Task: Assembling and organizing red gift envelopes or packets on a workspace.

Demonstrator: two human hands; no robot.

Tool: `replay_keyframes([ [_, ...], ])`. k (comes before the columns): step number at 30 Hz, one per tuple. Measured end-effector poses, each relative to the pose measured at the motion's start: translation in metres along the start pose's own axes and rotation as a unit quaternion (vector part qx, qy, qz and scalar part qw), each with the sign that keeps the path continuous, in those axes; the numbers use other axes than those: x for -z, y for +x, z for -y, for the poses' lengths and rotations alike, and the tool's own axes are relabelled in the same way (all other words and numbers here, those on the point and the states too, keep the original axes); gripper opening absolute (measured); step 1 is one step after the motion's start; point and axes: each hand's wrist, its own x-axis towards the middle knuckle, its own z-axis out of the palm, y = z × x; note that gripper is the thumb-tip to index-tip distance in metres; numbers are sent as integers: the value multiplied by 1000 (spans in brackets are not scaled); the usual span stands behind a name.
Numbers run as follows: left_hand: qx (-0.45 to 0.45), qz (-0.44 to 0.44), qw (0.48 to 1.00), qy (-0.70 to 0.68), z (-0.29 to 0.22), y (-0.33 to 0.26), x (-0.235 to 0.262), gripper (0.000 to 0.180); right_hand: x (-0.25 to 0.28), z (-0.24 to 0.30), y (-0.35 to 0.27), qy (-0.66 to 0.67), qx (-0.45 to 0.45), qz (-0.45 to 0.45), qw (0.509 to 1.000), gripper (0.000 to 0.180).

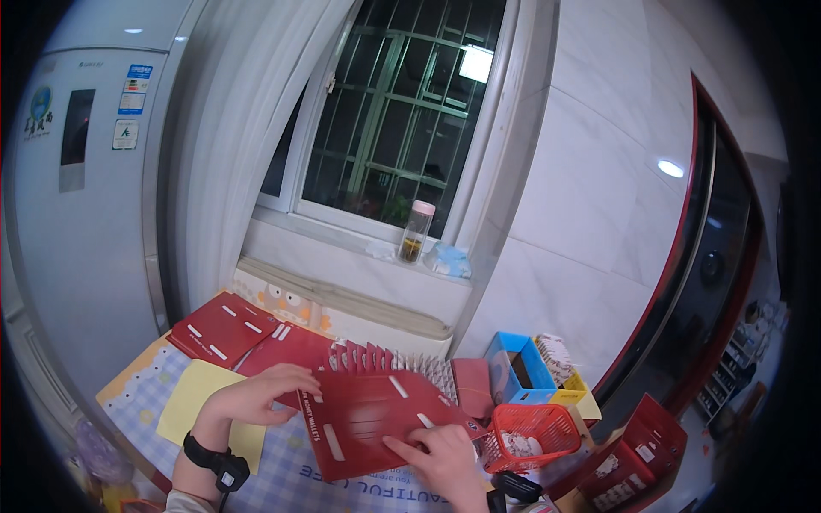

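A flat red cardboard sheet (pixel 368 422) with white cut-out slots and print lies slanted between my hands, over the table's near part. My left hand (pixel 272 395) grips its upper left edge, fingers on top and the thumb side partly hidden. At its lower right, my right hand (pixel 440 451) holds the sheet near the edge, with fingertips on its face. Behind it stands a row of red-and-white folded pieces (pixel 402 362). More red cardboard sheets (pixel 224 329) lie stacked at the far left. Next to my left wrist is a yellow paper sheet (pixel 192 402).
To the right are a blue box (pixel 505 395), a yellow box (pixel 571 393) and an orange-red basket (pixel 556 421) with small white items. An open red box (pixel 629 453) stands beyond the table's right edge. A pink-lidded bottle (pixel 416 231) stands on the windowsill.
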Motion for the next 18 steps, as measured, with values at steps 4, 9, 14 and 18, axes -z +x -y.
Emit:
replay_keyframes([
  [4,143,-100,978,-115,50,-6,-19,39,-21,15,3,-102,26,54,993,39],
  [9,386,15,889,-245,78,4,-45,58,-72,35,-23,-113,0,203,973,32],
  [14,325,87,929,-157,101,-6,-65,60,-86,54,-39,-62,-2,336,940,32],
  [18,314,166,932,-66,96,3,-65,58,-82,39,-37,108,-25,442,890,40],
])
